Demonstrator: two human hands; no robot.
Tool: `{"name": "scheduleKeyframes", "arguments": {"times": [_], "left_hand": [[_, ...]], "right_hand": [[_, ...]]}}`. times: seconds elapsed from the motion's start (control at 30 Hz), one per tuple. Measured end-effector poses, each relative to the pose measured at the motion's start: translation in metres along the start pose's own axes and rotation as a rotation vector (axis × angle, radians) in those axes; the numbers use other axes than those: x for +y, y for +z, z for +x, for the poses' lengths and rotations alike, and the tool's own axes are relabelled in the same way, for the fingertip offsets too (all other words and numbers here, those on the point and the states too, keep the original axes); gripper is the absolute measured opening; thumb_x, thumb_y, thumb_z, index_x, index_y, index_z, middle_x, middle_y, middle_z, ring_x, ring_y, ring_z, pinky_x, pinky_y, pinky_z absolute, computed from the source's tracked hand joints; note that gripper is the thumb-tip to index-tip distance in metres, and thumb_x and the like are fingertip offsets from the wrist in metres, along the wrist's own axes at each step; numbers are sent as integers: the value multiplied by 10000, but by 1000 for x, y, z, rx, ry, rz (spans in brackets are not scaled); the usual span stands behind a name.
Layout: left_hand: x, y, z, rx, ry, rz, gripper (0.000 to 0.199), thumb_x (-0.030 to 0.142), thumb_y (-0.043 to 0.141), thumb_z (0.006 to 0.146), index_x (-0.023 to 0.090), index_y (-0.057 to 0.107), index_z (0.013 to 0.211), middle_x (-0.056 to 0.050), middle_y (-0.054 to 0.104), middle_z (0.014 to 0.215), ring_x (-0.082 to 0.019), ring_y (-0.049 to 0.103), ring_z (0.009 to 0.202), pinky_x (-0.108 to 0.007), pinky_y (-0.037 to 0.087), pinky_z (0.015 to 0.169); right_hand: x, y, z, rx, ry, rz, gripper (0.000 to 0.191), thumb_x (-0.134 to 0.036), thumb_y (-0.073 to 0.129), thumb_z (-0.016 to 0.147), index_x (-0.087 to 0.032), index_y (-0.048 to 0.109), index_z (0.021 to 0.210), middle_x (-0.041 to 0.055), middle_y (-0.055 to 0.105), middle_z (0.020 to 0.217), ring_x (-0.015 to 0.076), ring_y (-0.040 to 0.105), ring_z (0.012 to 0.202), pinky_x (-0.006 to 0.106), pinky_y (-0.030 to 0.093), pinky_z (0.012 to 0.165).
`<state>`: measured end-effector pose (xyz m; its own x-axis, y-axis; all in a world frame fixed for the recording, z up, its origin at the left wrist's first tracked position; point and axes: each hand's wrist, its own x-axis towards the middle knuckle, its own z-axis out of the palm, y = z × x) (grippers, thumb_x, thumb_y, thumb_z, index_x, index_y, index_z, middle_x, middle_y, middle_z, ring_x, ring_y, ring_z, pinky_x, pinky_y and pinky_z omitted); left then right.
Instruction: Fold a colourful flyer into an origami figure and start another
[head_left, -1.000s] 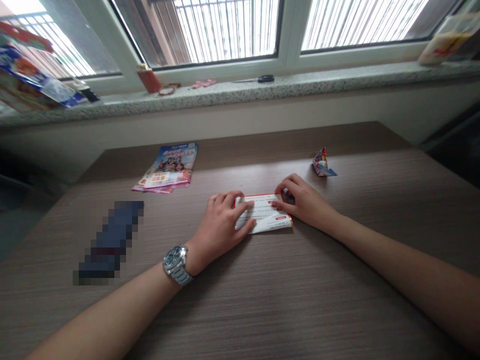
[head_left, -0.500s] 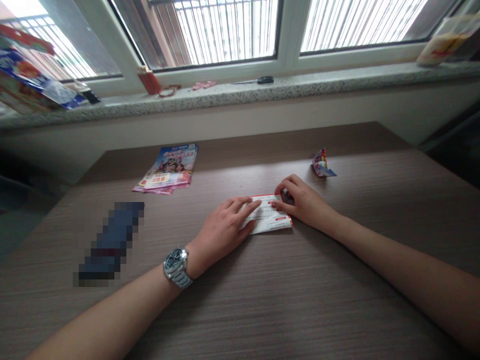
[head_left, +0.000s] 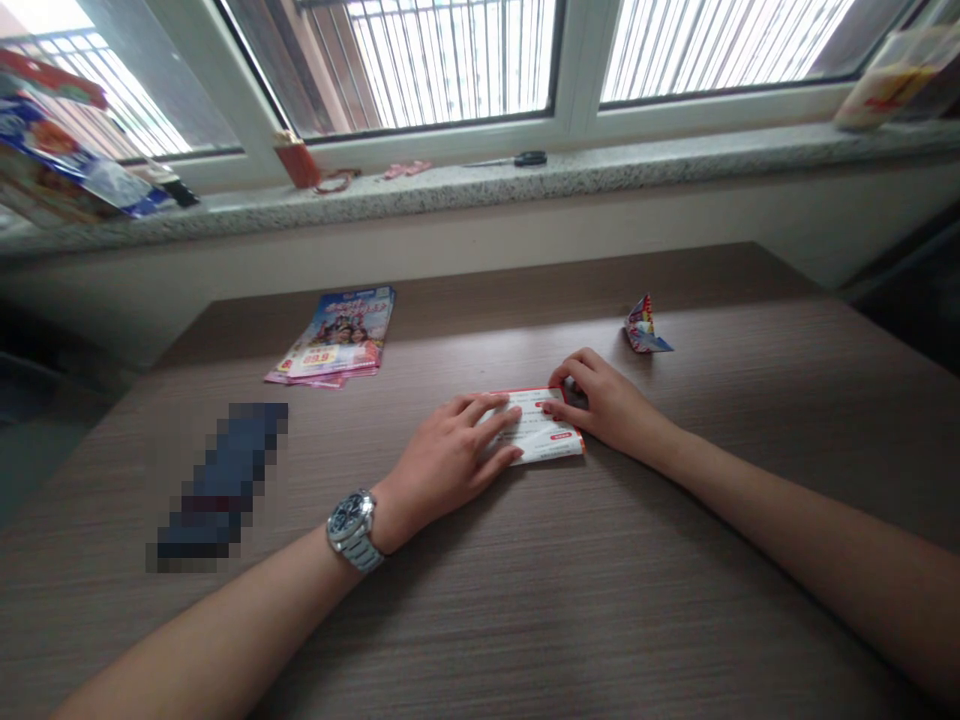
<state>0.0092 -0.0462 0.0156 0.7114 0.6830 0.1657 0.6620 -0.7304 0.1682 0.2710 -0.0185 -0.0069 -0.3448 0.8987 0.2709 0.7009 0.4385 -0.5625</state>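
Observation:
A white paper sheet with red edges and printed text lies on the brown table. My left hand, a metal watch on its wrist, rests with spread fingers over the sheet's left part. At the sheet's upper right edge is my right hand, its thumb and curled index finger pinching the paper's edge. Behind my right hand stands a small folded colourful paper piece.
A stack of printed leaflets lies at the table's back left, with a blurred dark blue object in front of it. On the stone windowsill are a red container, dark-handled scissors and plastic packages.
The fingers of my left hand have shifted slightly, with the thumb farther right on the sheet's lower edge. My right hand has stayed in place.

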Motion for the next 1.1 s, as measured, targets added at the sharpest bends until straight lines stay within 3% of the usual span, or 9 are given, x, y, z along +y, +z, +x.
{"name": "scheduleKeyframes", "arguments": {"times": [0.87,1.1], "left_hand": [[5,3,-2,25,-45,-63,471,468,560,1006,271,542,1433,-76,496,1540,-284,477,1366,-492,391,1175],[5,3,0,2,-45,-47,544,500,543,1007,284,475,1501,-67,480,1556,-278,475,1372,-477,382,1181]], "right_hand": [[2,0,-1,20,-26,2,185,-347,713,900,-221,632,1008,60,561,1027,207,591,850,359,505,769],[3,-1,-3,21,-23,17,192,-363,707,909,-213,649,1014,59,555,1019,210,589,865,366,509,795]]}}
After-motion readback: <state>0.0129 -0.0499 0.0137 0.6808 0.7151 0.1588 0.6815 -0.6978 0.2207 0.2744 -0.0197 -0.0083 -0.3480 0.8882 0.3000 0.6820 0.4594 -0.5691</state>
